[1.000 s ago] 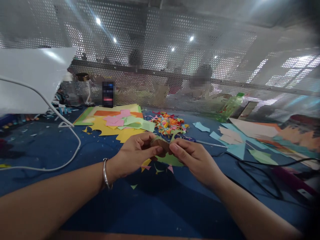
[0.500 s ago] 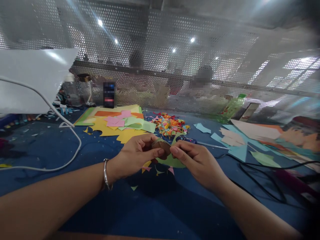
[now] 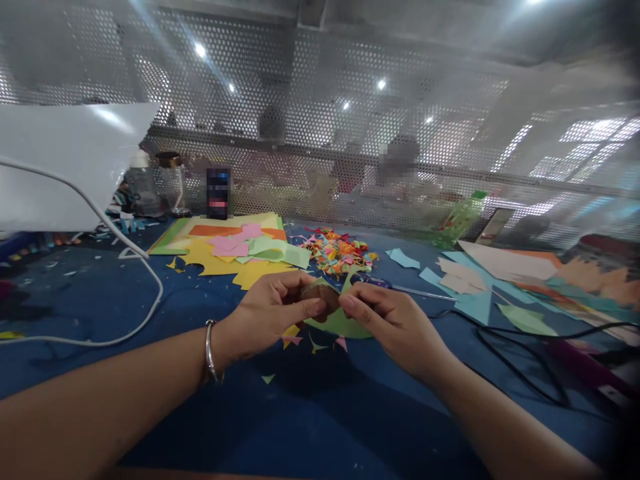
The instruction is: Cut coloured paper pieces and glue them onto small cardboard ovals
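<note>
My left hand [image 3: 273,310], with a silver bangle at its wrist, is closed on a small brown piece [image 3: 323,293] with a rounded edge; its material is hard to make out. Light green paper [image 3: 340,325] lies against this piece and shows below and behind it. Thumb and fingertips of my right hand [image 3: 395,323] pinch the paper close to the brown piece's right edge. Several small paper scraps [image 3: 320,343] rest on the blue tabletop under my hands. Just behind my right hand is a dark blue-handled tool [image 3: 373,281] with a long thin metal shaft.
A heap of colourful paper bits [image 3: 340,250] sits beyond my hands. Stacked coloured sheets [image 3: 200,240] lie left of it, near a phone [image 3: 219,193]. At right are blue paper [image 3: 480,307], black cable [image 3: 530,367] and a green bottle [image 3: 463,217]. White cable [image 3: 157,300] curves at left.
The view has shifted slightly. Both hands stay close together around the brown piece and green paper, with only a slight change in their angle.
</note>
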Demonstrator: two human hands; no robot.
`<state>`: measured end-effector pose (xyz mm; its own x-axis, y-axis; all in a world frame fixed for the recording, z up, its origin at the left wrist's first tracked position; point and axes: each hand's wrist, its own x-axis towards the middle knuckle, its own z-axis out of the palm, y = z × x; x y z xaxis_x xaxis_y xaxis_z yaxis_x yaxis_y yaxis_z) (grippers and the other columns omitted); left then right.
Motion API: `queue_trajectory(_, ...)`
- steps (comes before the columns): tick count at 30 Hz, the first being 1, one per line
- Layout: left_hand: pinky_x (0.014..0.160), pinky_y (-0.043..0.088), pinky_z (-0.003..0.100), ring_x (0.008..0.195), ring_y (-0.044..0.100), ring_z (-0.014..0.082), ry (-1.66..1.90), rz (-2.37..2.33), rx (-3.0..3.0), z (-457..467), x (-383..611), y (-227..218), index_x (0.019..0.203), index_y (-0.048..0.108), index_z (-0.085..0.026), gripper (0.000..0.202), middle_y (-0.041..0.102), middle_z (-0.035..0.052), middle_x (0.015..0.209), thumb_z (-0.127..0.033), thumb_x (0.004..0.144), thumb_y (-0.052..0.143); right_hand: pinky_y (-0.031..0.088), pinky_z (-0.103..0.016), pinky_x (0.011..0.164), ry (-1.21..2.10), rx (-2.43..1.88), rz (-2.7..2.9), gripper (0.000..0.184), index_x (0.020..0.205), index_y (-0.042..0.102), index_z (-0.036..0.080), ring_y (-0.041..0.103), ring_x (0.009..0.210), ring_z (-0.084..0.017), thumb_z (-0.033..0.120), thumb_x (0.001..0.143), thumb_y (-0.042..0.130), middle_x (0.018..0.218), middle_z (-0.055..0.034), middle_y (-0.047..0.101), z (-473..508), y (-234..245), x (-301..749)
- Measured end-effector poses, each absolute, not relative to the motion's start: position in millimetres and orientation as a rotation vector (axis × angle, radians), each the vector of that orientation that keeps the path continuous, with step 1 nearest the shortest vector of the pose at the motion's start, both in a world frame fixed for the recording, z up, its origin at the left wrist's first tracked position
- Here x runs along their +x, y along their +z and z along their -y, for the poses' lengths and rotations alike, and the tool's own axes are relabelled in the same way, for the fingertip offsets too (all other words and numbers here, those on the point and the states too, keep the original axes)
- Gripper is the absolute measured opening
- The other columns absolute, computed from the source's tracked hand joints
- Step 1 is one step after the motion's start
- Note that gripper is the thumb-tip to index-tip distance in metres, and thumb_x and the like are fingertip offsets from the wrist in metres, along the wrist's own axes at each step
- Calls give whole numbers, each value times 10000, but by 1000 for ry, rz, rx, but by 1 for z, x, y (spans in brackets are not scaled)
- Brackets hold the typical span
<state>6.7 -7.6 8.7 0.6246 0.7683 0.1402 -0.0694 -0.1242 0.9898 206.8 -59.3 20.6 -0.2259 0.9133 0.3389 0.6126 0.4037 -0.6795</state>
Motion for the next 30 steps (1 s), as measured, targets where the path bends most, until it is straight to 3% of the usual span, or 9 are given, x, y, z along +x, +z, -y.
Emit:
queue_trajectory(11,576,380,194,640,544,71,791,-563,1483,9,7,10,835,662,-140,145,656,-3,742,-256,782,732,370,-251,559,518,-1305,1960,427,643,490,205,455,587,-125,487,961,461,614,21,465,60,21,209)
queue_trajectory(18,549,323,194,582,435,57,819,-588,1448,8,8,12,724,672,-129,163,548,-46,631,-261,739,766,374,-244,566,538,-1300,1952,425,650,515,199,460,591,-122,487,959,470,618,20,486,59,21,210)
queue_trajectory(25,524,331,176,585,457,55,781,-610,1398,8,7,11,739,693,-134,161,570,-40,650,-269,730,782,380,-244,552,535,-1297,1949,454,634,503,202,462,581,-125,519,955,461,605,16,487,59,20,210)
queue_trajectory(30,595,394,179,630,530,59,790,-550,1411,7,7,9,801,731,-143,100,645,-24,695,-221,749,767,369,-244,541,535,-1298,1968,446,635,519,201,473,566,-121,502,960,463,591,17,510,59,21,210)
